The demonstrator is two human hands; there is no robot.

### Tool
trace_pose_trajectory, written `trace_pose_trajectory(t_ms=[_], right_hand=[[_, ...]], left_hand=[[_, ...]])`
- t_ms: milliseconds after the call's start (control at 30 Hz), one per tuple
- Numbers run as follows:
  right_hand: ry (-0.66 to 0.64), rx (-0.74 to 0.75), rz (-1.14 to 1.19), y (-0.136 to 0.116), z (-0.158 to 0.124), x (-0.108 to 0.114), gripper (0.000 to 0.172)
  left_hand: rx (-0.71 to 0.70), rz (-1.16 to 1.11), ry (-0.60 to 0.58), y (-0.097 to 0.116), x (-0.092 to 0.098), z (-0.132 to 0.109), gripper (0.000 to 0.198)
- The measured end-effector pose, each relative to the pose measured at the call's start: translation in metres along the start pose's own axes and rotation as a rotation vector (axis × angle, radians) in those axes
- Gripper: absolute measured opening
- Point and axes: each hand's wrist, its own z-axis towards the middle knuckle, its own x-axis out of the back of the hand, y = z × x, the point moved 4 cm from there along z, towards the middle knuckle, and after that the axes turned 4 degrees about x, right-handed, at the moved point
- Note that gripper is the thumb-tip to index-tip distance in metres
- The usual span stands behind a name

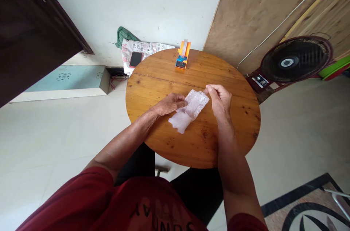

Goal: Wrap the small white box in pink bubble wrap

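Shirt [142, 205] nearest. L hand [171, 103] grips wrap [190, 110] edge, steadying it on table [164, 78]; R hand [220, 98] pinches top corner, prob. to keep it taut.

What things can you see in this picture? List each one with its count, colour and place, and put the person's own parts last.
table: one, round, brown wood, centre
bubble wrap: one piece, translucent white, on the table between the hands
gadget: one, orange and blue, far edge of the table
phone: one, dark, on the sack behind the table
sack: one, white with print, against the wall
bag: one, green, behind the sack
fan: one, black, on the floor at the right
boards: several, brown wood, leaning at the upper right
shirt: one, dark red, bottom edge
left hand: one, pinching the wrap's left edge
right hand: one, pinching the wrap's far right corner
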Motion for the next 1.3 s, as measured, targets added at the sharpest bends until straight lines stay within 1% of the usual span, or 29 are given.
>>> trace_pose_trajectory(t_ms=[67, 133, 200, 233, 267, 300, 367, 433, 467, 533, 600, 700, 833, 900, 1033, 1100, 1167, 1233, 1300], right_hand=[[0.025, -0.007, -0.009, 0.004, 0.001, 0.001, 0.02], [0.078, -0.028, -0.018, 0.005, 0.002, 0.004, 0.02], [0.155, -0.04, -0.009, -0.001, 0.001, 0.009, 0.022], [0.178, -0.041, 0.0, -0.006, -0.001, 0.011, 0.023], [0.173, -0.039, 0.006, -0.012, -0.002, 0.012, 0.022], [0.134, -0.039, 0.011, -0.018, -0.004, 0.011, 0.021], [-0.047, -0.047, 0.023, -0.029, -0.008, 0.003, 0.021], [-0.225, -0.065, 0.029, -0.033, -0.014, -0.009, 0.023], [-0.287, -0.076, 0.019, -0.032, -0.017, -0.015, 0.024], [-0.347, -0.102, -0.024, -0.026, -0.021, -0.025, 0.03], [-0.365, -0.126, -0.068, -0.019, -0.023, -0.032, 0.035], [-0.319, -0.129, -0.104, -0.011, -0.022, -0.033, 0.035], [-0.259, -0.136, -0.096, -0.009, -0.018, -0.028, 0.024], [-0.27, -0.146, -0.074, -0.009, -0.018, -0.028, 0.025], [-0.313, -0.159, -0.048, -0.009, -0.02, -0.033, 0.031], [-0.304, -0.141, -0.063, -0.007, -0.019, -0.033, 0.027], [-0.268, -0.122, -0.083, -0.005, -0.017, -0.031, 0.023], [-0.201, -0.138, -0.062, -0.002, -0.014, -0.026, 0.023], [-0.12, -0.187, 0.018, 0.002, -0.011, -0.02, 0.022]], left_hand=[[0.017, -0.004, 0.024, -0.001, -0.001, 0.001, 0.023], [0.031, -0.048, 0.076, -0.003, 0.0, 0.002, 0.023], [0.032, -0.11, 0.148, -0.006, 0.003, 0.005, 0.023], [0.026, -0.133, 0.191, -0.007, 0.005, 0.006, 0.023], [0.018, -0.146, 0.232, -0.007, 0.008, 0.007, 0.024], [0.009, -0.151, 0.27, -0.008, 0.01, 0.007, 0.025], [-0.005, -0.154, 0.326, -0.007, 0.014, 0.008, 0.026], [-0.024, -0.185, 0.34, -0.006, 0.015, 0.008, 0.025], [-0.037, -0.211, 0.332, -0.005, 0.014, 0.008, 0.024], [-0.063, -0.267, 0.3, -0.001, 0.011, 0.007, 0.025], [-0.084, -0.314, 0.25, 0.002, 0.007, 0.006, 0.029], [-0.099, -0.378, 0.183, 0.006, 0.003, 0.004, 0.03], [-0.093, -0.443, 0.149, 0.006, 0.002, 0.004, 0.026], [-0.093, -0.447, 0.14, 0.005, 0.002, 0.004, 0.024], [-0.102, -0.425, 0.12, 0.005, 0.001, 0.003, 0.025], [-0.101, -0.435, 0.122, 0.004, 0.002, 0.004, 0.024], [-0.089, -0.468, 0.147, 0.003, 0.004, 0.005, 0.024], [-0.065, -0.514, 0.185, 0.001, 0.008, 0.007, 0.024], [-0.041, -0.559, 0.227, -0.002, 0.013, 0.009, 0.025]])
